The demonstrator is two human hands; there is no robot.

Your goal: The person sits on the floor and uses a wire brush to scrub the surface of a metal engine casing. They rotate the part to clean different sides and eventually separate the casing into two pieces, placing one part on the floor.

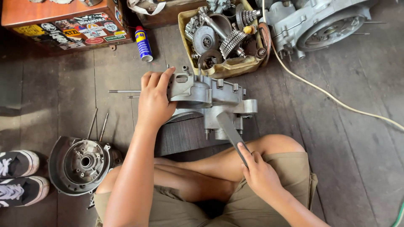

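Observation:
A grey metal engine casing [210, 94] stands on edge on the wooden floor in front of my crossed legs. My left hand [155, 101] grips its left end, fingers curled over the top edge. My right hand [259, 174] holds a flat dark metal file [229, 130] by its lower end. The file's upper end lies against the casing's lower front face. Long thin studs [124, 91] stick out of the casing to the left.
A yellow tub [246, 65] of gears and engine parts sits behind the casing, beside a blue spray can [143, 43]. Another engine block [320, 23] is at the back right, a round cover [82, 164] and shoes [19, 176] at left. A cream cable [336, 98] crosses the floor.

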